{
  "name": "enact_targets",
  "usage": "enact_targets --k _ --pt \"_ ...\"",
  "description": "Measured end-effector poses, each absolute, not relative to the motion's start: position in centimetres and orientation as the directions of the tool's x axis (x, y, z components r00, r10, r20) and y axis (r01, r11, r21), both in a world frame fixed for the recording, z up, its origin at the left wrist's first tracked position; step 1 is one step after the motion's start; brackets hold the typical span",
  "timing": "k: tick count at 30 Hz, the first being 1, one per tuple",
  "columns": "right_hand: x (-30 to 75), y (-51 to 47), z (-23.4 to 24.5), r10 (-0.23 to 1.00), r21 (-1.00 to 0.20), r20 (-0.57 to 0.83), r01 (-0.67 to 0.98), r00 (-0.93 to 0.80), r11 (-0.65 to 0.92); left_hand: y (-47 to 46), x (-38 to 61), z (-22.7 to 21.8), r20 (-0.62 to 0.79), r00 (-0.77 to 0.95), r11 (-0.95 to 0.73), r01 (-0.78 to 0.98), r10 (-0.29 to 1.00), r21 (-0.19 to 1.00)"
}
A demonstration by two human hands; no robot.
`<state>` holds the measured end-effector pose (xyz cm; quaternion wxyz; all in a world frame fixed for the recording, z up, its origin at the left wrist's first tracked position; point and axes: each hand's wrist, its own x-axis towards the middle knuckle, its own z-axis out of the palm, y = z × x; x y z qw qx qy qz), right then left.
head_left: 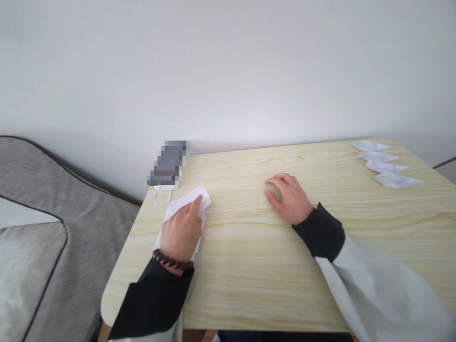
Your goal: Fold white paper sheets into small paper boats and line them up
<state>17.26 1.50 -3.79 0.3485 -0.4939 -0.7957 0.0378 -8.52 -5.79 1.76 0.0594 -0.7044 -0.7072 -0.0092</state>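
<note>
My left hand (182, 230) lies flat on a stack of white paper tissues (204, 199) near the left edge of the light wooden table (249, 266), fingers stretched out and pressing down; a dark bead bracelet circles that wrist. My right hand (288, 197) rests on the bare tabletop in the middle, fingers loosely curled downward with nothing visible in them. Both arms wear dark cuffs under white sleeves.
Several folded white paper pieces (386, 166) lie in a row at the far right corner. A blurred dark object on a white base with a cord (168, 167) sits at the table's far left edge. A grey cushioned seat (42, 228) stands left; a white wall behind.
</note>
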Motion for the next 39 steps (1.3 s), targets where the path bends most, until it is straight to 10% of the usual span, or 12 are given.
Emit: enact_targets --k 10,24,29,33,39 --pt "17.4 1.4 -3.9 0.804 -0.399 0.521 0.752 -0.285 0.525 -3.7 -8.3 -2.4 0.222 0.271 -0.316 0.928 0.937 0.200" --pt "17.3 1.4 -3.5 0.829 -0.425 0.482 0.751 -0.284 0.505 -3.7 -7.2 1.4 0.442 0.308 -0.384 0.919 0.842 0.090" --pt "17.8 2.3 -3.3 0.828 -0.541 0.515 0.666 -0.222 0.514 -1.6 -3.9 2.6 0.490 0.194 -0.451 0.748 0.850 0.486" --pt "19.1 3.3 -2.9 0.901 -0.770 0.406 0.474 -0.152 0.427 1.2 -1.6 1.1 0.196 -0.082 -0.146 0.412 0.977 0.899" --pt "19.7 3.3 -2.5 0.951 -0.914 0.250 0.281 -0.181 0.294 1.9 -0.6 -0.3 -0.114 -0.010 0.115 0.040 0.993 0.993"
